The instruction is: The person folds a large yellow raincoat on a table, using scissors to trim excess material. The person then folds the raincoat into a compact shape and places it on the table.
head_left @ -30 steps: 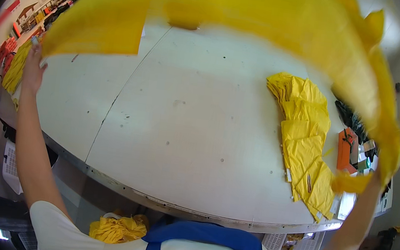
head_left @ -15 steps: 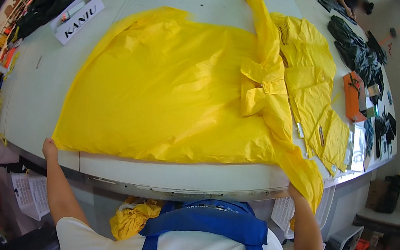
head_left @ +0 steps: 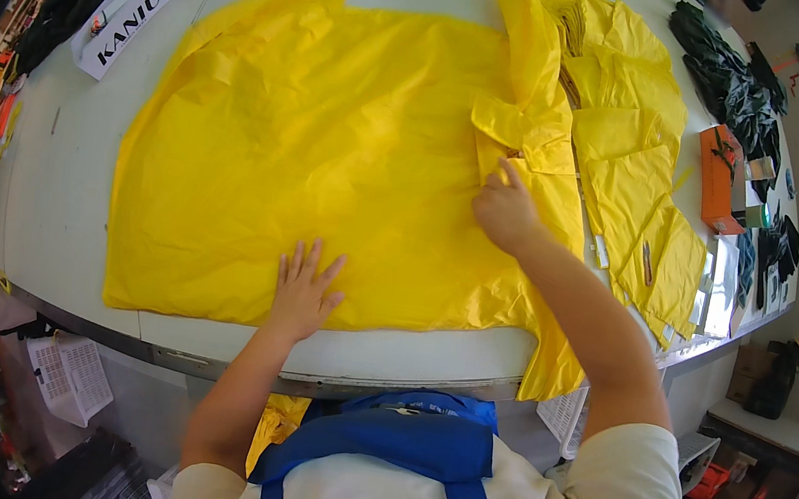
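A large yellow raincoat-like garment (head_left: 332, 150) of thin shiny fabric lies spread on the white table, creased in places. One sleeve reaches to the far edge, the other hangs over the near edge on the right. My left hand (head_left: 303, 292) rests flat on its near border with fingers spread. Out toward the garment's right side, my right hand (head_left: 508, 208) has its index finger stretched out, touching near the folded collar-like part (head_left: 526, 135). Neither hand grips anything that I can see. A stack of folded yellow pieces (head_left: 630, 108) lies just right of the garment.
On the right are an orange box (head_left: 721, 181), a small dark-handled tool (head_left: 647, 264) and dark crumpled garments (head_left: 726, 70). At the far left stand a white box (head_left: 122, 21) and dark cloth (head_left: 62, 13). White plastic baskets (head_left: 70, 378) sit below the table edge.
My left hand has left the garment's near left corner and now lies flat farther right. My right hand has let go of the near right sleeve and moved up to the collar-like part.
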`<action>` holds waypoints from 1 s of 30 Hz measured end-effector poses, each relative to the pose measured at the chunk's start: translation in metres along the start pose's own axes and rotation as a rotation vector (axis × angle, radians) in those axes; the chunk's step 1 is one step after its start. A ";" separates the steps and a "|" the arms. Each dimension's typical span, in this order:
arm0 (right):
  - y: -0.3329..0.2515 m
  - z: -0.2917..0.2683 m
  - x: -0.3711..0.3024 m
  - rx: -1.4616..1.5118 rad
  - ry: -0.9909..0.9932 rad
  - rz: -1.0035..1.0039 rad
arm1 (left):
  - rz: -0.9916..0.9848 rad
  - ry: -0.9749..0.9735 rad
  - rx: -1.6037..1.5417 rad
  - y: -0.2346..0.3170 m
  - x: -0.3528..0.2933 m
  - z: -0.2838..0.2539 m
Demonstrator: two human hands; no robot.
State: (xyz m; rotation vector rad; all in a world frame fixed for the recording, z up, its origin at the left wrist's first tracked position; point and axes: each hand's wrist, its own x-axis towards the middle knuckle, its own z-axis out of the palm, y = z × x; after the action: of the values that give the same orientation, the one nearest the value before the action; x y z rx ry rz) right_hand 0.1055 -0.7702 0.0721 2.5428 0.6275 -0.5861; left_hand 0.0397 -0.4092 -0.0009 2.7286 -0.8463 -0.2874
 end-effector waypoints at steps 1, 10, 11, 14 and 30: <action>0.017 0.002 -0.015 0.135 0.248 -0.005 | -0.049 -0.001 0.039 0.004 -0.006 0.013; -0.001 0.011 -0.168 0.539 0.856 0.089 | -0.167 -0.216 -0.770 0.074 0.033 -0.044; -0.019 0.015 -0.166 0.575 0.859 0.067 | -0.188 -0.271 -1.130 0.106 0.057 -0.053; -0.060 0.026 -0.154 0.694 0.908 0.059 | -0.104 -0.244 -1.553 0.182 0.123 -0.044; -0.059 0.064 -0.185 1.887 0.520 0.788 | -0.262 -0.024 -1.370 0.245 0.122 -0.044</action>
State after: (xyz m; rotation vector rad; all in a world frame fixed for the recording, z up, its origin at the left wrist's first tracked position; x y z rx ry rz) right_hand -0.0924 -0.8156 0.0933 4.0714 -1.6497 -0.0575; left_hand 0.0219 -0.6653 0.1039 1.5047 -0.1106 -0.6439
